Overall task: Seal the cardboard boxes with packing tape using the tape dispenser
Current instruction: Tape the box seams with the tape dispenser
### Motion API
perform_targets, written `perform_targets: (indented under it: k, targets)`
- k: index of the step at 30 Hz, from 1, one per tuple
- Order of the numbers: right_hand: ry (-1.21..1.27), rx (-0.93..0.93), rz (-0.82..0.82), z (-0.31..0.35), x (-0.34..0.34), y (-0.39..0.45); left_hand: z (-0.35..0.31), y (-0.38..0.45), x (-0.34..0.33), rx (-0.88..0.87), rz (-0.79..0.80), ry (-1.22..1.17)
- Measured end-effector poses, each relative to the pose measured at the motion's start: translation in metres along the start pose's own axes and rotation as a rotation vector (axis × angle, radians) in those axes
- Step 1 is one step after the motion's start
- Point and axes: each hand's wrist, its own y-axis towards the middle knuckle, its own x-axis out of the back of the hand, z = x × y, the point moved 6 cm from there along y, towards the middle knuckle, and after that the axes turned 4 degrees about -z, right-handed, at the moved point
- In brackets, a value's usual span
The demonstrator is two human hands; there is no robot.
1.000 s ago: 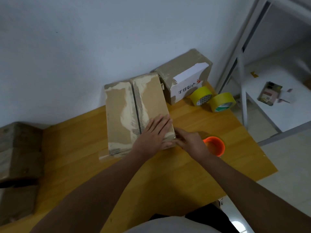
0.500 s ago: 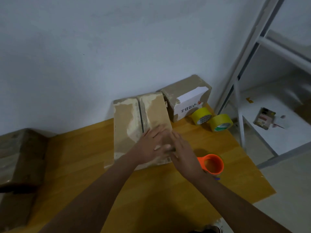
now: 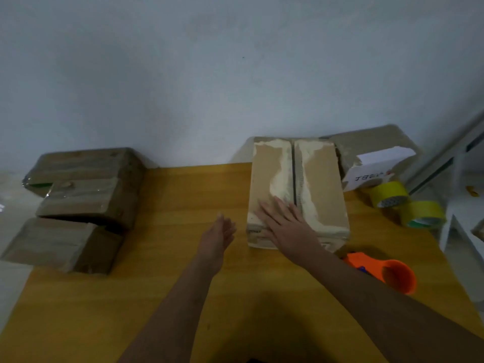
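We are laying the straight, spread fingers (image 3: 275, 208) of our right hand (image 3: 285, 226) flat on the near left part of the cardboard box (image 3: 322, 189), gripping nothing, the palm lying over its near top edge. Our left hand (image 3: 218, 233) is hovering just left of the box, apart from it, fingers straight and together, edge-on above the wooden table (image 3: 183, 195). The box is standing at the table's far side against the wall, its two top flaps meeting along a dark middle seam. The orange tape dispenser (image 3: 392, 273) is lying on the table just near-right of the box, beside our right forearm. Two yellow tape rolls (image 3: 408, 205) are sitting right of the box, a labelled box (image 3: 377, 155) behind them. A stack of boxes (image 3: 78, 205) is resting at the table's left edge.
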Motion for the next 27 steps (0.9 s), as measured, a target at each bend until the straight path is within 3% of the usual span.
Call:
perform_targets:
  k: [4, 10, 18, 27]
  targets:
    - [-0.054, -0.03, 0.033, -0.002, -0.01, 0.001, 0.001, -0.003, -0.002, -0.02, 0.126, 0.004]
    - [-0.057, -0.049, 0.066, -0.001, -0.009, 0.002, -0.007, -0.012, -0.001, -0.127, 0.161, 0.042]
    - [-0.027, -0.04, 0.044, 0.001, -0.004, 0.001, -0.013, -0.019, 0.0, -0.224, 0.124, 0.036]
    - [-0.039, -0.032, 0.039, -0.001, -0.008, 0.001, 0.002, -0.007, -0.014, -0.292, -0.094, 0.101]
